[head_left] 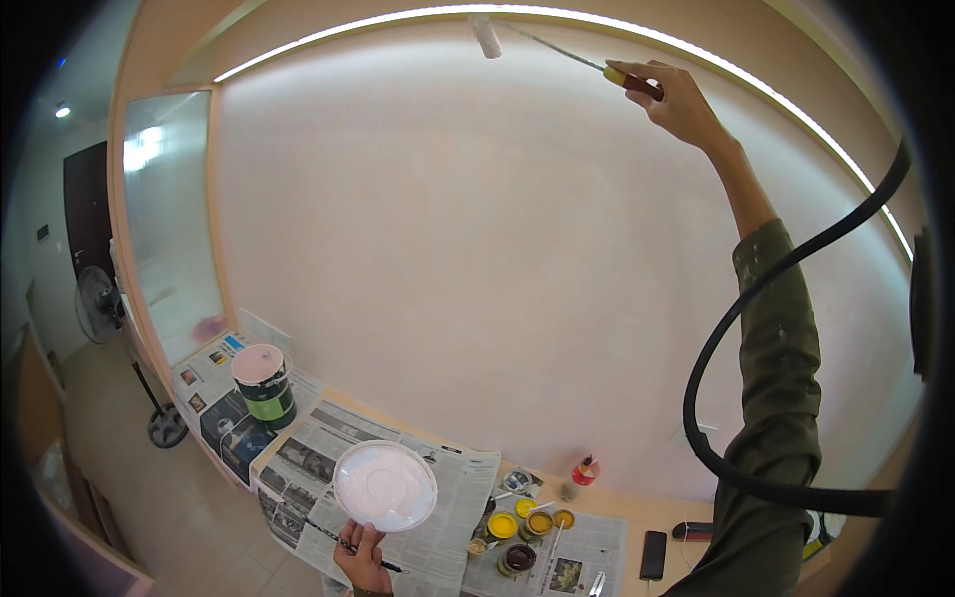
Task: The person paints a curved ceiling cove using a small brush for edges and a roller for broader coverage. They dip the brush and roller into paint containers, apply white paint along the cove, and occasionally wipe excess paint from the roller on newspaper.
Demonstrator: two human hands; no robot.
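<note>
My right hand (pixel 671 101) is raised at the upper right, closed on the handle of a small paint roller (pixel 487 39). The roller's pale sleeve is at the top of the pinkish wall (pixel 448 224), just below a lit strip; whether it touches the wall I cannot tell. Low in the view, my left hand (pixel 363 560) grips the edge of a round lid (pixel 385 485) smeared with pale pink paint. A thin dark twisted rod (pixel 321 528) also passes through the fingers of that hand.
Newspaper (pixel 440 552) covers part of a wooden counter, with a paint bucket (pixel 266 388) at left. Several small open paint pots (pixel 502 526), a red-labelled bottle (pixel 586 472) and a phone (pixel 653 555) lie right. A black hose (pixel 697 388) loops before my right sleeve. A fan (pixel 97 298) stands far left.
</note>
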